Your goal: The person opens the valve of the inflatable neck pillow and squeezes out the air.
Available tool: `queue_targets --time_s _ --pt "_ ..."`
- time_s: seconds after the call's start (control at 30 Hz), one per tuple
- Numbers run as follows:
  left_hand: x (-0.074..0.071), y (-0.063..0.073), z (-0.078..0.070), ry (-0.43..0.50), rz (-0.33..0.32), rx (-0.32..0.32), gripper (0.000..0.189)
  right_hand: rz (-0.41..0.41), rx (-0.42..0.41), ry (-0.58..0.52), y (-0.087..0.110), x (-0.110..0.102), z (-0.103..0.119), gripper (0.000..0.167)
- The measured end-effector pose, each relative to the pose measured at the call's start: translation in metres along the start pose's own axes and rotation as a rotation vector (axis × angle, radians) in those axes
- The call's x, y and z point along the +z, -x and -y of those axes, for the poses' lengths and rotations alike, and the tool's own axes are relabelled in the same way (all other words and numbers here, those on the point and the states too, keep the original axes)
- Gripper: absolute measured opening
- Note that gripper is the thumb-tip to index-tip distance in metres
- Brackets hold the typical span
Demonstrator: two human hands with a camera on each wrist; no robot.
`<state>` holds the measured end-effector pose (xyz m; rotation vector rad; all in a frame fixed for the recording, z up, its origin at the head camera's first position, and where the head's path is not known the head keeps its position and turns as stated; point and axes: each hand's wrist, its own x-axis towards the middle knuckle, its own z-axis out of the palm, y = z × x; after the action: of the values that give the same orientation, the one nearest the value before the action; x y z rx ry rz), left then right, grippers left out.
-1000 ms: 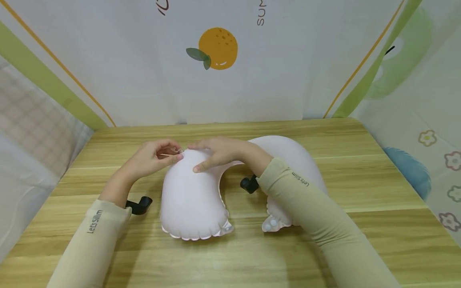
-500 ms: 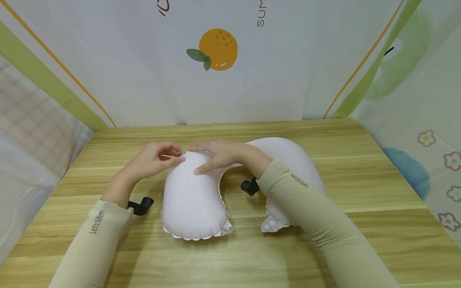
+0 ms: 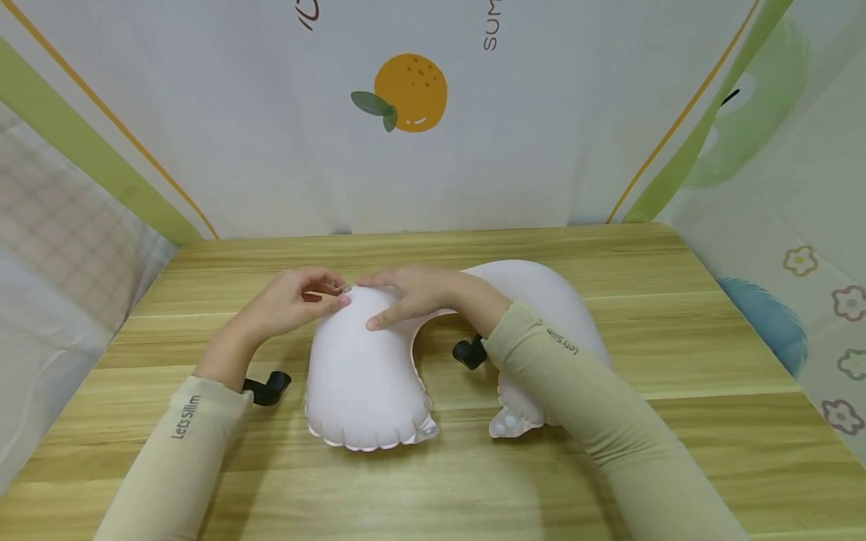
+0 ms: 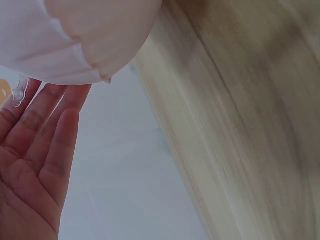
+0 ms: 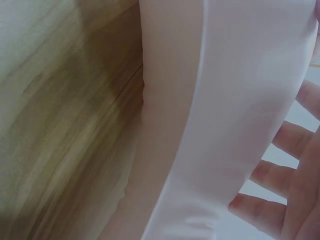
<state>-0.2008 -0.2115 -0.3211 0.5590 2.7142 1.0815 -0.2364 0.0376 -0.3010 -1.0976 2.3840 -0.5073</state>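
Note:
A pale pink, U-shaped inflatable neck pillow (image 3: 368, 376) sits on the table, its two ends toward the person. At the top of its left arm, my left hand (image 3: 298, 297) pinches the small clear air valve (image 3: 346, 288) between thumb and fingers. The left wrist view shows a clear plug (image 4: 19, 94) beside those fingers, under the bulging pillow. My right hand (image 3: 413, 291) grips the same arm from the right, thumb on the near face. Its other fingers (image 5: 260, 210) press the far side in the right wrist view. The right forearm partly covers the pillow's right arm.
Dark wrist-camera mounts (image 3: 269, 388) stick out at both wrists. Clear snap tabs (image 3: 507, 423) sit at the pillow's ends. Beyond the wooden table (image 3: 433, 496) hangs a white curtain (image 3: 284, 150) printed with an orange.
The pillow's left arm and my left hand have shifted slightly right and toward the person. Both hands keep their hold, with little other movement.

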Motion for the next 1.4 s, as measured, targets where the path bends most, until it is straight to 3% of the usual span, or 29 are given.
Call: queue_targets --time_s 0.33,0.67,1.4 --pt "0.001 0.001 0.000 0.009 0.009 0.003 0.038 -0.009 -0.022 -0.015 0.000 0.002 -0.003 0.081" --pt "0.005 -0.002 0.004 -0.045 -0.002 0.033 0.040 -0.006 -0.026 0.003 -0.001 0.004 -0.004 0.082" --pt "0.008 -0.003 0.008 -0.045 0.006 0.085 0.033 -0.030 -0.036 0.037 -0.004 0.013 -0.007 0.078"
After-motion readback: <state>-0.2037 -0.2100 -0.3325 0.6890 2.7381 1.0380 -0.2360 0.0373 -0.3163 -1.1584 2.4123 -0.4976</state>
